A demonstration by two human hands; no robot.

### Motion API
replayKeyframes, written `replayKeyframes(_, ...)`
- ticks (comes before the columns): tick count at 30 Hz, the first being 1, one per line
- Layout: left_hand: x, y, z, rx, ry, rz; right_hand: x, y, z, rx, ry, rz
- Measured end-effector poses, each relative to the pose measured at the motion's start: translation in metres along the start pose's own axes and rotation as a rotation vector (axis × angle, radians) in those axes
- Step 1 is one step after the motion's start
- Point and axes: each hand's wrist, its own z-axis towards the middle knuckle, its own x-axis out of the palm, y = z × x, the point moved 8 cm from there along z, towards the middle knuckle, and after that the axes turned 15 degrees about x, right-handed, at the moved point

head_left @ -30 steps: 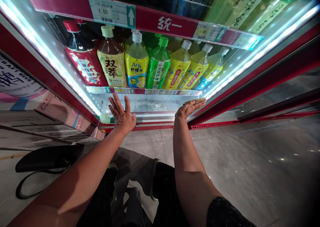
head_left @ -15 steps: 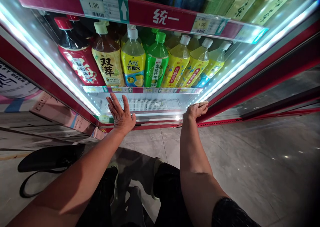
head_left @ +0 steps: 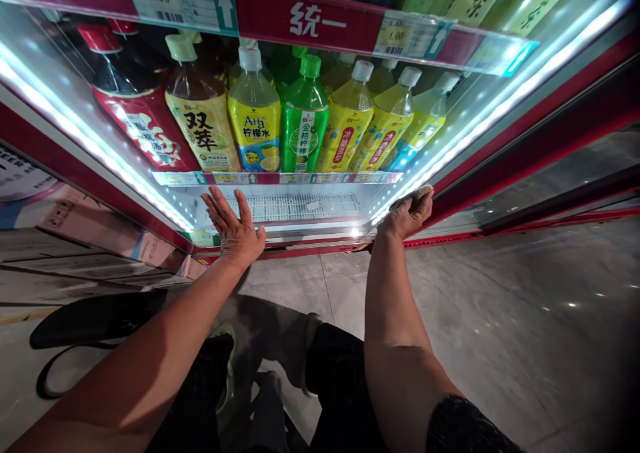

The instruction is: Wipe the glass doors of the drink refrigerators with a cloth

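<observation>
My right hand [head_left: 410, 218] is closed around a folded greyish cloth [head_left: 423, 191], at the inner right edge of the drinks fridge beside its lit strip [head_left: 463, 130]. Fingers spread and holding nothing, my left hand [head_left: 234, 233] is over the front left of the fridge's bottom, below the price rail [head_left: 280, 178]. Whether its palm touches anything is hidden. Behind the hands lies a white wire grille [head_left: 300, 206] with a small pale scrap on it. Above the rail stands a row of bottles, among them a green one [head_left: 305, 123] and a red-capped one [head_left: 140, 123].
A higher shelf with a red label strip [head_left: 313, 16] crosses the top. Stacked cartons [head_left: 100, 223] flank the fridge on the left, with a black strapped bag [head_left: 100, 316] on the floor. The red door frame [head_left: 525, 153] extends to the right.
My right hand with the cloth has moved up and to the right along the fridge's side edge. The left hand stays spread in about the same place; the view has shifted slightly.
</observation>
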Motion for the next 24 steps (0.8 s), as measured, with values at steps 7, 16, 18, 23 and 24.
replayKeyframes(7,-0.004,-0.006,0.0,0.006,-0.044,0.016,0.005,-0.058,0.001,0.208,0.044,0.119)
replayKeyframes(16,-0.003,-0.005,0.0,0.037,-0.072,0.03,0.009,-0.013,0.006,-0.158,0.131,0.097)
replayKeyframes(18,-0.002,-0.005,-0.001,0.039,-0.063,0.042,0.006,-0.029,-0.002,-0.121,0.157,0.036)
replayKeyframes(23,-0.002,-0.005,-0.002,0.049,-0.067,0.057,0.009,-0.071,-0.001,0.207,0.163,-0.027)
replayKeyframes(24,-0.001,-0.005,-0.002,0.052,-0.073,0.057,0.01,-0.069,0.002,0.217,0.146,-0.031)
